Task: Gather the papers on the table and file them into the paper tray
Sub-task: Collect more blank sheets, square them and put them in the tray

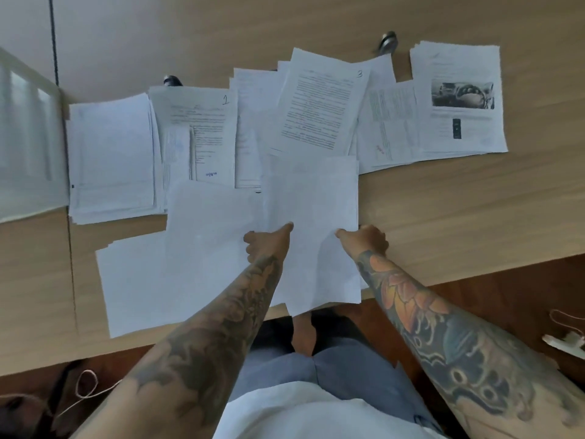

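A blank white sheet (311, 217) is held up over the near table edge, pinched between my left hand (269, 240) on its left side and my right hand (364, 240) on its right side. Printed pages lie spread across the wooden table (474, 210): a sheet marked 1 (202, 131), a sheet marked 3 (323, 109), a stack with a photo (459, 99) at far right, and a plain stack (114, 156) at left. More blank sheets (158, 274) lie near me on the left. The white paper tray (28, 137) stands at the far left.
Two dark round fittings sit on the table behind the papers, one (387, 41) at the back right and one (172, 80) nearer the middle. A seam (71, 248) runs down the table at left. A string (85, 388) lies on the floor.
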